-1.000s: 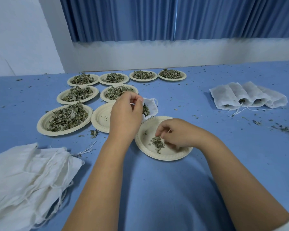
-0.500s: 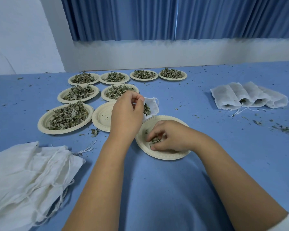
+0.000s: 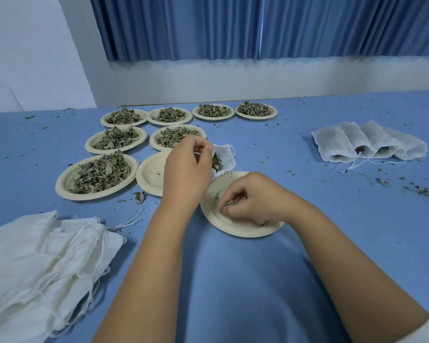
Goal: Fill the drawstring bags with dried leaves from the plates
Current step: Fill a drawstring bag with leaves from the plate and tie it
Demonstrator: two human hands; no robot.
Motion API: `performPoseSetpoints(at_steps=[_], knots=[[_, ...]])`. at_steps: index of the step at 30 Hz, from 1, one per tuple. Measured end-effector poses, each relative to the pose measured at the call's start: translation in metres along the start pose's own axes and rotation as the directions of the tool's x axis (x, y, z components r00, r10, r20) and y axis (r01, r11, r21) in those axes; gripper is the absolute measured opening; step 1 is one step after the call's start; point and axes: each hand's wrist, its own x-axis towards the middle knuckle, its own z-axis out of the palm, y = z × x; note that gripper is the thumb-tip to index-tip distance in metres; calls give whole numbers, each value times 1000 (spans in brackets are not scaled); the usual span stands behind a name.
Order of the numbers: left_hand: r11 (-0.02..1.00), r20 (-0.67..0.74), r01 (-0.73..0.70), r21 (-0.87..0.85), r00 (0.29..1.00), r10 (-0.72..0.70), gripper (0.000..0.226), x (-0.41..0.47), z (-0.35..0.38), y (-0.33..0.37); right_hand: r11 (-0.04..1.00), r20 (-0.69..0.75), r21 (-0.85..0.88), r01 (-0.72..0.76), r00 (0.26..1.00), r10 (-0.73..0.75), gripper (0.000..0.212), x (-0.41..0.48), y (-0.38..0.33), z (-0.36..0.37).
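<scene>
Head view: pinching the drawstring bag [image 3: 228,154] open with the left hand [image 3: 186,172] just beside the near plate [image 3: 233,229] for a short carry, pinching up seemingly its last dried leaves [image 3: 229,203] with the curled right hand [image 3: 253,201].

bright, even light, wide-angle edge distortion

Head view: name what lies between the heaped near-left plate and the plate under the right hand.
A nearly empty plate, partly hidden by the left hand; leaf scraps lie at its near rim. Seen in head view.
</scene>
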Motion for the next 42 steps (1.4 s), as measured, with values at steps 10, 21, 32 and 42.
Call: performPoseSetpoints(at_steps=[10, 21, 32, 42], knots=[[1000, 45, -5, -6, 999, 5, 9, -4, 0, 5, 880, -376, 459, 124, 924, 66, 15, -2, -5, -18], [997, 129, -66, 41, 990, 60, 8, -8, 6, 12, 973, -605, 212, 95, 794, 54, 16, 9, -10, 8], [999, 101, 9, -37, 995, -5, 9, -6, 2, 10, 900, -470, 406, 159, 881, 56, 28, 4, -11, -2], [990, 44, 76, -120, 996, -71, 6, -4, -1, 10, 974, -611, 108, 201, 786, -94, 23, 7, -7, 2]])
